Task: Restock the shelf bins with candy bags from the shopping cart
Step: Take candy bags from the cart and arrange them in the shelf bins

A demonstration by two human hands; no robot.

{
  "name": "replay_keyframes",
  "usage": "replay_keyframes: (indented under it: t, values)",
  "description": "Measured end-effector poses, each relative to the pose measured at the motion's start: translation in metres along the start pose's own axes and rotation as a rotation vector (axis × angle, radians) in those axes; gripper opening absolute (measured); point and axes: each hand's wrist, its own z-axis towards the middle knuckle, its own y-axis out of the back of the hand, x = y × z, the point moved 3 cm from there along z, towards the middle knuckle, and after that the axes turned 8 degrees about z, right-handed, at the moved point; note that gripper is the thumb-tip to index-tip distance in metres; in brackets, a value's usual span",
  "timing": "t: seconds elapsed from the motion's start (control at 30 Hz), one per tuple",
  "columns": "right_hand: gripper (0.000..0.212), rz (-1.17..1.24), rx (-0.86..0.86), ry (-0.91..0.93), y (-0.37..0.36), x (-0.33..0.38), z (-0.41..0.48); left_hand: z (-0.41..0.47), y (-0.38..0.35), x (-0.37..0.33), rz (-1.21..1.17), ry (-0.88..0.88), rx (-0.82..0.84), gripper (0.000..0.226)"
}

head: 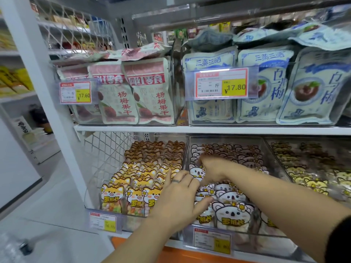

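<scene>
I see both hands reaching into the lower row of clear bins under the white shelf board (190,129). The right hand (211,170) is well inside the middle bin (256,242), its fingers (201,164) curled and pinching the top of a single koala candy bag (196,172). That bag stands upright near the bin's left wall, above the rows of matching koala bags (230,209) packed toward the front. The left hand (178,198) hovers low over the divide between this bin and the left bin (95,186). Its fingers are spread and mostly straight, gripping nothing, with a ring (175,180) on one of them and the thumb (204,201) stretched toward the front koala bags. I cannot tell whether the palm actually touches the packets beneath it. The left bin holds fox candy bags (133,186), yellow at the front and browner toward the back. A third bin (275,154) to the right carries yellow cat-faced bags (311,181). Price tags (103,222) hang on the front walls of the left and middle bins. On the shelf above, pink dried-bayberry bags (133,95) stand in one bin with a tag reading 17.60 (76,93), and blue-and-white plum bags (266,88) stand beside them behind a tag reading 17.80 (221,83). A dark sleeve (340,242) shows on the right arm at the frame's edge.
</scene>
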Motion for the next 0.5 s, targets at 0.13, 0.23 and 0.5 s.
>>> replay_keyframes:
  t: [0.13,0.23,0.5]
  values:
    - [0.069,0.076,-0.175,0.150,-0.003,-0.003,-0.017,0.002,-0.002,0.001,0.028,0.008,-0.028,0.069]
    - [0.058,0.045,-0.282,0.266,-0.006,-0.009,-0.030,-0.002,-0.007,0.000,0.073,-0.002,-0.106,0.058]
    - [0.078,-0.156,-0.118,0.192,-0.008,-0.015,-0.007,-0.001,0.003,-0.005,0.170,-0.076,-0.056,0.066]
